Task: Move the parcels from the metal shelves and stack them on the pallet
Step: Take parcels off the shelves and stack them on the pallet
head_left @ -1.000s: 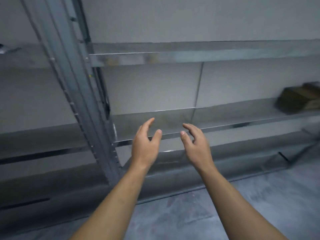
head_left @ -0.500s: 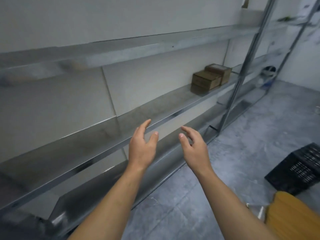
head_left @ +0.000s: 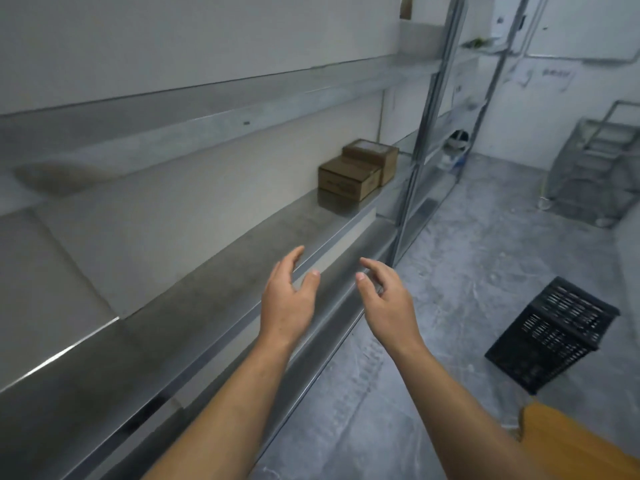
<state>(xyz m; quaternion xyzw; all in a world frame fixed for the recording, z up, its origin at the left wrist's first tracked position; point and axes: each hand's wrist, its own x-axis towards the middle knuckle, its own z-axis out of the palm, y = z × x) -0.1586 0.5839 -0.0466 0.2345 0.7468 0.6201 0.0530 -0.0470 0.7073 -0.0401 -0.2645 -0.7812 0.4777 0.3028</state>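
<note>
Two brown cardboard parcels stand side by side on the middle metal shelf, far along it to the right: a nearer parcel and a taller one behind it. My left hand and my right hand hover in front of the shelf's edge, palms facing each other, fingers relaxed, holding nothing. Both hands are well short of the parcels. No pallet is clearly in view.
A black plastic crate lies on the grey floor at the right. An orange-brown surface shows at the bottom right corner. A wire cart stands at the far right wall. Shelf uprights rise beyond the parcels.
The view has swung to the right along the shelves, bringing the parcels nearer to the centre. My hands keep the same empty, facing pose.
</note>
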